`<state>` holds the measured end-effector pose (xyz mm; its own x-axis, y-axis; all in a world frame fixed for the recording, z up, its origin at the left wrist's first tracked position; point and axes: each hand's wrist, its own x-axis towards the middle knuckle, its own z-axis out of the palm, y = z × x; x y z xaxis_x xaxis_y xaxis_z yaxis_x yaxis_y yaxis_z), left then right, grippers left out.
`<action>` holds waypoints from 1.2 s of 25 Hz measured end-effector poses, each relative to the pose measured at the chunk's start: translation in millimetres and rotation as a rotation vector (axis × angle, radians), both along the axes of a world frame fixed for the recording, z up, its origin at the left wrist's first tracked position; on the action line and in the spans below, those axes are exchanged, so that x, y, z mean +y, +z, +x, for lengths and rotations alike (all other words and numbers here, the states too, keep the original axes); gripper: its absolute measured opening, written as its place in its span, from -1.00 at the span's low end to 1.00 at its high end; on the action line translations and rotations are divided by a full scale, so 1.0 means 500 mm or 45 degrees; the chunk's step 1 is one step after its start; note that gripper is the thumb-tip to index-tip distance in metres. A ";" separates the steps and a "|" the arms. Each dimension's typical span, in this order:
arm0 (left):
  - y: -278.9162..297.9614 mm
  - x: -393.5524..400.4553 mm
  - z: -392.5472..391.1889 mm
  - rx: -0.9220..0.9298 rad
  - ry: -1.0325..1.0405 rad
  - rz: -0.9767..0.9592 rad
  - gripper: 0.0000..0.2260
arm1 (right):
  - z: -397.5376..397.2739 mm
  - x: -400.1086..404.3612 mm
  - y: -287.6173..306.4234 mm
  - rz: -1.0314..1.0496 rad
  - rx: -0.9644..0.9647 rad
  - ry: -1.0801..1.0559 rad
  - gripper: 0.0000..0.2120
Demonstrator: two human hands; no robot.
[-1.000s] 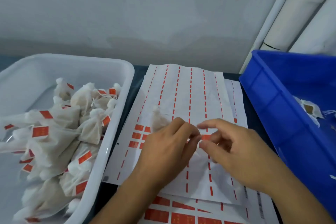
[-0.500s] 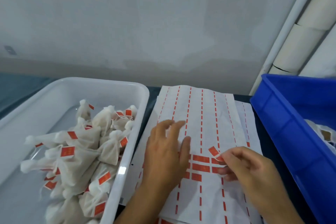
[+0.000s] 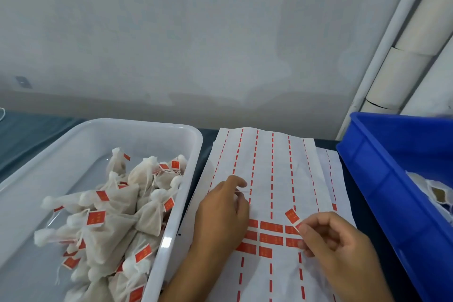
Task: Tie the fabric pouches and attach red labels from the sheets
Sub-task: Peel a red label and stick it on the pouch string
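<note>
A white label sheet [image 3: 277, 167] with red dashed lines lies in the middle, and a few rows of red labels [image 3: 270, 227] remain on it. My right hand [image 3: 335, 247] pinches one red label [image 3: 292, 216] by its corner, lifted off the sheet. My left hand [image 3: 220, 213] rests on the sheet to the left of the label rows, fingers curled. A thin white pouch string [image 3: 244, 191] shows at its fingertips. The pouch itself is hidden under the hand.
A white tray [image 3: 171, 127] on the left holds several tied pouches [image 3: 110, 203] with red labels. A blue bin [image 3: 380, 179] on the right holds unlabelled pouches [image 3: 438, 193]. More label sheets lie under the top one. A wall stands close behind.
My right hand has peeled a red label off the sheet and lifted it. My left hand came down onto the sheet, covering the pouch. The view tilted up.
</note>
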<state>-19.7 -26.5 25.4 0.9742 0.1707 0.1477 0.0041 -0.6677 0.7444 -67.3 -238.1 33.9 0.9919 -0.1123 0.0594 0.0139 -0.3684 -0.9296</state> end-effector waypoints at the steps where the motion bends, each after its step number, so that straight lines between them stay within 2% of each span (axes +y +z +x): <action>1: 0.003 -0.002 -0.006 -0.008 -0.024 -0.020 -0.83 | 0.000 -0.001 -0.003 0.006 -0.006 0.000 -0.72; 4: 0.013 -0.002 -0.022 -0.051 -0.116 -0.044 -0.91 | -0.007 -0.002 -0.001 0.046 -0.004 0.017 -0.73; 7: 0.017 0.000 -0.035 -0.053 -0.174 -0.158 -0.93 | -0.015 -0.003 0.001 0.119 -0.003 0.041 -0.89; 11: 0.021 -0.012 -0.044 0.008 -0.187 -0.469 -0.87 | -0.019 0.000 0.003 0.204 -0.020 0.066 -0.74; 14: 0.015 -0.005 -0.045 0.007 -0.160 -0.456 -0.81 | -0.020 0.006 0.001 0.229 -0.040 0.062 -0.68; 17: 0.008 0.002 -0.045 -0.009 -0.170 -0.459 -0.85 | -0.018 0.008 -0.007 0.208 -0.037 0.046 -0.70; 20: 0.018 -0.001 -0.052 -0.049 -0.262 -0.506 -0.92 | -0.018 0.010 -0.003 0.206 -0.053 0.062 -0.88; 24: 0.037 -0.014 -0.074 -0.092 -0.410 -0.588 -0.80 | -0.027 0.013 0.019 0.285 -0.072 0.138 -0.95; 26: 0.037 -0.022 -0.086 -0.055 -0.489 -0.656 -0.78 | -0.031 0.010 0.031 0.365 -0.067 0.177 -0.93; 30: 0.030 -0.039 -0.104 0.092 -0.669 -0.616 -0.68 | -0.037 0.010 0.037 0.447 -0.032 0.261 -0.85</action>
